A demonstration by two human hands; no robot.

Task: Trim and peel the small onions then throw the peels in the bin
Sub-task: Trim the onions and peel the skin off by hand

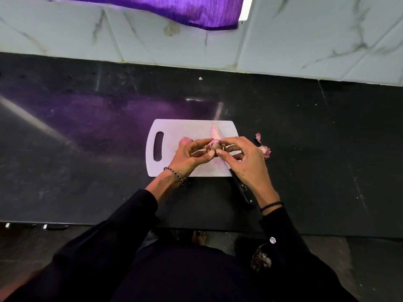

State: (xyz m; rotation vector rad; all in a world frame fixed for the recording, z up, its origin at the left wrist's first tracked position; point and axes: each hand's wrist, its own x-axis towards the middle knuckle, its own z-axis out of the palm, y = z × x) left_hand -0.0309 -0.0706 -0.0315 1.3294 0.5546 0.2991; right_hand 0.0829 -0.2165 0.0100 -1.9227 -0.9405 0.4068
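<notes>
A small pink onion (212,144) is held above the white cutting board (174,131). My left hand (192,156) grips it from the left with curled fingers. My right hand (242,162) pinches its right end between thumb and fingertips. A second small onion (185,141) lies on the board, partly hidden behind my left hand. A knife lies on the board under my hands, with its blade (216,132) pointing away and its black handle (242,189) reaching off the near edge.
Loose pink peels (263,147) lie on the black counter (87,149) just right of the board. A tiled wall (152,40) and a purple cloth (174,9) rise behind. The counter's front edge runs below my wrists.
</notes>
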